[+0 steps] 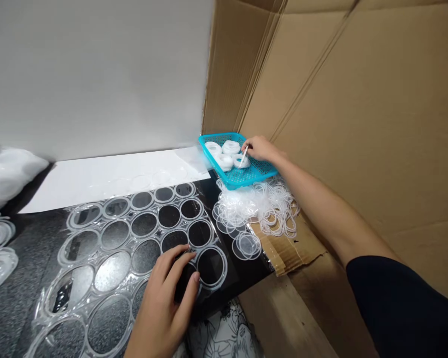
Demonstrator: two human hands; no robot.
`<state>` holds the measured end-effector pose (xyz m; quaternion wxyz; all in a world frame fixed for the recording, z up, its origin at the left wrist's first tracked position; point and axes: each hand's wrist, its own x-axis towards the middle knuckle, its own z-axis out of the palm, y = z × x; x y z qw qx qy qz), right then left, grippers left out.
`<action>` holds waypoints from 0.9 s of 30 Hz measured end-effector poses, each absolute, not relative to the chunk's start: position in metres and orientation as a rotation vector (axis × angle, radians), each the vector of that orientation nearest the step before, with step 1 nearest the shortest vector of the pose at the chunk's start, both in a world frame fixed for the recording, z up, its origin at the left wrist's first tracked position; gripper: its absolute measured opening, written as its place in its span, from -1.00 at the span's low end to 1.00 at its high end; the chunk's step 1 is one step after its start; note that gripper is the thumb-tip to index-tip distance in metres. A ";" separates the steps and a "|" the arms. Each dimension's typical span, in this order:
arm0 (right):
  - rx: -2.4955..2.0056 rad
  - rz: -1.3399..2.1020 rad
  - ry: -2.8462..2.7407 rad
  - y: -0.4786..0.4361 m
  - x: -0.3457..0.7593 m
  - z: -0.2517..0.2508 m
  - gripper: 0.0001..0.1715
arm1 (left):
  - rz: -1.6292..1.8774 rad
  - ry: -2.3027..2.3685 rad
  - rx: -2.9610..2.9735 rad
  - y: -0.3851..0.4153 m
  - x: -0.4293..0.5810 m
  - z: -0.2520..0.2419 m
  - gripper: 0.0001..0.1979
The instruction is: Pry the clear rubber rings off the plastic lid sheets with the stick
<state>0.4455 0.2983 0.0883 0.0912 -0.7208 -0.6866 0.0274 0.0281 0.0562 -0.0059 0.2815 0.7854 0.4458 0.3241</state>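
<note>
My left hand (171, 293) lies with its fingers apart on a clear plastic sheet (127, 266) patterned with rows of round, ring-edged cells. Over at the blue plastic basket (229, 186), my right hand (260, 149) pinches a slim white stick-like tool (244, 156); its exact kind is unclear. The tool's lower end points down at one of several stacks of white rings (231, 147) inside the basket. Just in front of the basket, loose translucent rings (280, 211) are piled up, with thin clear discs (247, 244) beside them.
A cardboard wall (358, 114) rises close on the right, and a pale wall (97, 74) stands behind. White paper (112, 171) lies along the back of the dark speckled table (7, 318). Plastic bags (11, 171) sit at the left. A cardboard flap (294, 251) lies under the rings.
</note>
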 end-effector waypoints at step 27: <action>-1.206 1.097 -2.022 0.189 0.285 0.024 -0.88 | 0.559 1.556 2.521 0.069 0.104 -0.008 -0.40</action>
